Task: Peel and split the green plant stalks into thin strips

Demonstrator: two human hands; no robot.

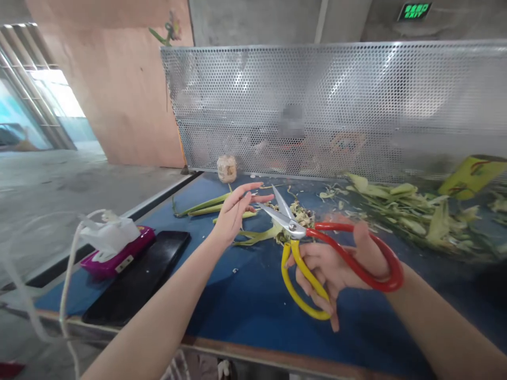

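My right hand (340,264) is closed around the handles of a pair of scissors (292,227), one handle red and the other yellow. The silver blades are spread apart and point up and left. Just left of the blade tips is my left hand (233,208), its fingers stretched out toward them; I see nothing clearly held there. Behind the scissors lies a small heap of cut plant scraps (304,215), partly hidden by them. Long green leaf strips (208,205) lie on the blue tabletop (225,295) beyond my left hand, and a pale split leaf (257,236) lies beneath the blades.
A black phone-like slab (138,279) and a purple power strip (119,258) with white plugs and a cable sit at left. A wrapped pale block (226,169) stands near the perforated metal panel (297,105). Piled husks (415,211) and a yellow-green container (473,177) are at right.
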